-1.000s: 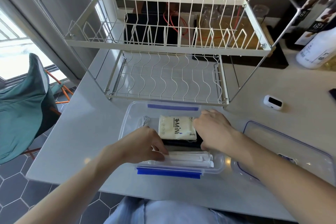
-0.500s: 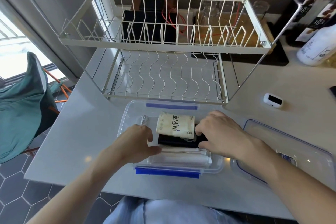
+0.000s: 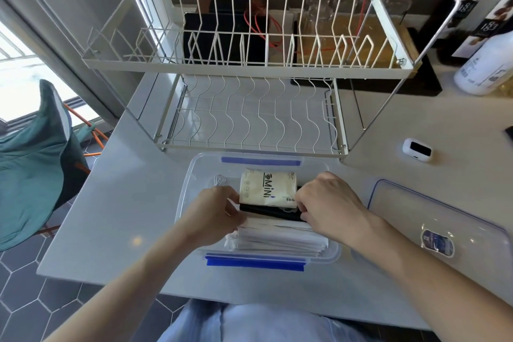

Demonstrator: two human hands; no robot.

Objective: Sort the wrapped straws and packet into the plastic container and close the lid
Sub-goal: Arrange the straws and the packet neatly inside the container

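A clear plastic container (image 3: 194, 175) with blue clips sits open at the table's near edge. Inside lie a cream packet (image 3: 268, 188) marked MINI, a black bundle of straws (image 3: 270, 211) below it, and a stack of white wrapped straws (image 3: 277, 237) nearest me. My left hand (image 3: 213, 214) pinches the left end of the black bundle. My right hand (image 3: 330, 207) grips its right end, fingers curled against the packet. The clear lid (image 3: 444, 219) lies flat on the table to the right of the container.
A white two-tier wire dish rack (image 3: 249, 64) stands right behind the container. A small white device (image 3: 417, 149) lies at the right, a white bottle (image 3: 488, 66) at the far right. A green chair (image 3: 30, 158) stands left of the table.
Both hands moved from the white straws and packet onto the ends of the black bundle. The packet has tilted up against the far side of it.
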